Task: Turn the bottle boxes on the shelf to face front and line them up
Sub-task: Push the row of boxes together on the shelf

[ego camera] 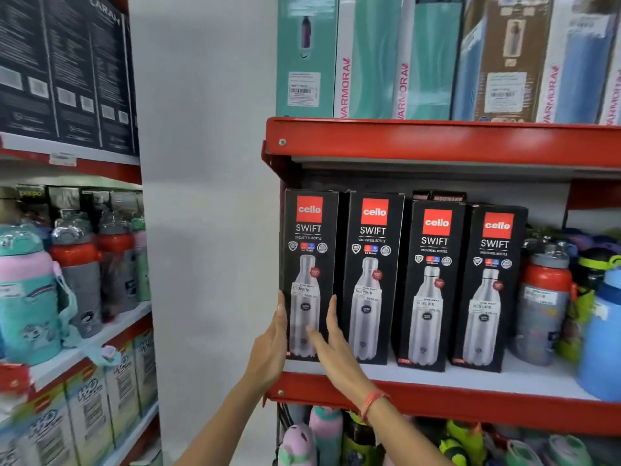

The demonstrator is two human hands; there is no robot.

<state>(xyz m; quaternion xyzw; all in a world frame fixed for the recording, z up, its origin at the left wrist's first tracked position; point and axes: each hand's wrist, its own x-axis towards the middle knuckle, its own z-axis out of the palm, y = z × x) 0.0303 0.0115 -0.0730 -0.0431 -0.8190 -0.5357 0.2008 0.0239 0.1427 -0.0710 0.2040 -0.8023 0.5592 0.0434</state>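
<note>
We bracket the leftmost Cello Swift box (311,264) between our open left hand (268,344) and right hand (331,348), squaring it with its neighbours (433,280) on the shelf (437,378).

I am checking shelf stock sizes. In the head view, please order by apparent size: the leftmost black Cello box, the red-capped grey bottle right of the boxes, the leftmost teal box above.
1. Leftmost teal box, though its top is cropped.
2. Leftmost black Cello box, similar width, so unsure.
3. Red-capped grey bottle, clearly smallest.
</note>
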